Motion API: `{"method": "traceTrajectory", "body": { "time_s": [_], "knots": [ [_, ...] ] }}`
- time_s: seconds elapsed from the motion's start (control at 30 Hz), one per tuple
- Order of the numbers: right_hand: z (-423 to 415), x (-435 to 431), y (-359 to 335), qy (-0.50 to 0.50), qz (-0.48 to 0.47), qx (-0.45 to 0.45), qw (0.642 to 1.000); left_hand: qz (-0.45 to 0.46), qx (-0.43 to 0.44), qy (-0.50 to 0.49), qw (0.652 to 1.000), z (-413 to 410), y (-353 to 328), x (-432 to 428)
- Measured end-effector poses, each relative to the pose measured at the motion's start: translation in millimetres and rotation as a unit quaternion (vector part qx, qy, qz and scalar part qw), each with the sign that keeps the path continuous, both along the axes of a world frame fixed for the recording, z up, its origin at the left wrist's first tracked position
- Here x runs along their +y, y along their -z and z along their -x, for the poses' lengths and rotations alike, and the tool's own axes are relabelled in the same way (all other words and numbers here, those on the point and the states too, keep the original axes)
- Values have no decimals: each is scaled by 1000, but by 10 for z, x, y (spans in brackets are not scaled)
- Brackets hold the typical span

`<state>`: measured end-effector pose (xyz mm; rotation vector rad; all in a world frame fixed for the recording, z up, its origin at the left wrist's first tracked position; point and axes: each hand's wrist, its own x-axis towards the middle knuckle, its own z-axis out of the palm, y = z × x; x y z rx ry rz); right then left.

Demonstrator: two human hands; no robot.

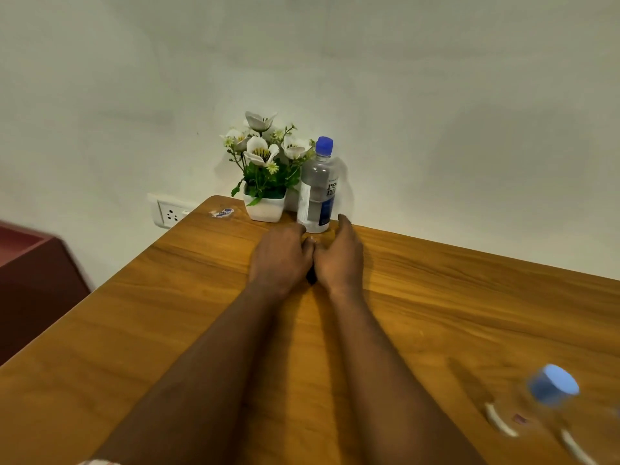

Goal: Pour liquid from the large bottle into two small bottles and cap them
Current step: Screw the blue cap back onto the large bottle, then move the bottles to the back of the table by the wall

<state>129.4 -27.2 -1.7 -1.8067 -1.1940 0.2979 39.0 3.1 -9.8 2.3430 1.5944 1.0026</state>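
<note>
My left hand (280,260) and my right hand (339,258) are pressed together over the middle of the wooden table (436,297). The left fingers are curled. The right forefinger points ahead towards a clear bottle (318,193) with a blue cap and a white and blue label, standing upright at the table's far edge. A small dark thing (311,279) shows between the heels of my hands; the rest of it is hidden. A second clear bottle with a blue cap (553,385), blurred, stands at the near right.
A white square pot of white artificial flowers (265,206) stands just left of the far bottle, against the wall. A blue and white sticker (223,213) lies at the table's far left corner. A wall socket (169,214) and a dark red cabinet (30,263) are to the left.
</note>
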Motion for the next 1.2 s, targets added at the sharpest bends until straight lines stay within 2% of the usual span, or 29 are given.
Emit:
{"method": "traceTrajectory", "body": {
  "time_s": [0.23,0.73,0.93,1.03,1.1,1.2],
  "knots": [
    [33,-816,12,-36,21,-13,999,14,15,41,999,94,-60,-874],
    [14,-2719,-3,-115,-10,35,993,13,3,90,996,150,-38,-2628],
    [-235,-3269,-52,-134,-13,88,987,23,-9,118,993,-55,-65,-3043],
    [-453,-3454,-49,-71,-21,96,993,28,-9,142,989,-277,-80,-3215],
    [-609,-3529,-31,30,-42,81,995,26,-8,155,988,-434,-89,-3293],
    [-854,-3589,-47,205,-86,65,973,27,5,173,985,-673,-110,-3367]
  ]
}}
